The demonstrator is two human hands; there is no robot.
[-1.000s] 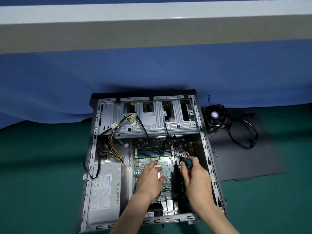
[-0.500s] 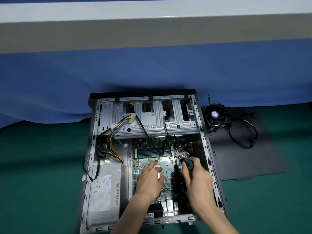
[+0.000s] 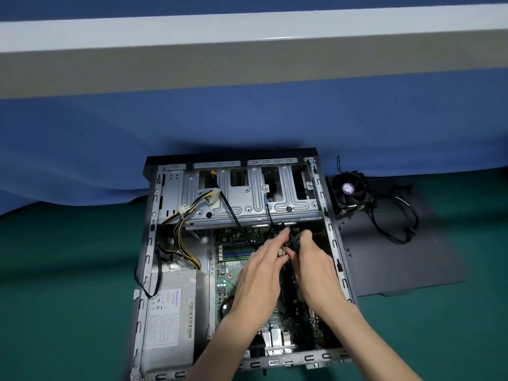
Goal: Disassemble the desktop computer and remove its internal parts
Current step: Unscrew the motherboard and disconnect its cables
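The desktop computer (image 3: pixel 236 259) lies open on its side, motherboard (image 3: pixel 228 273) exposed.

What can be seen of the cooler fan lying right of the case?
The cooler fan is a square black frame with dark blades and a round purple hub label. It lies fan-up outside the case, on the far corner of the dark side panel. Black cables loop from it across the panel.
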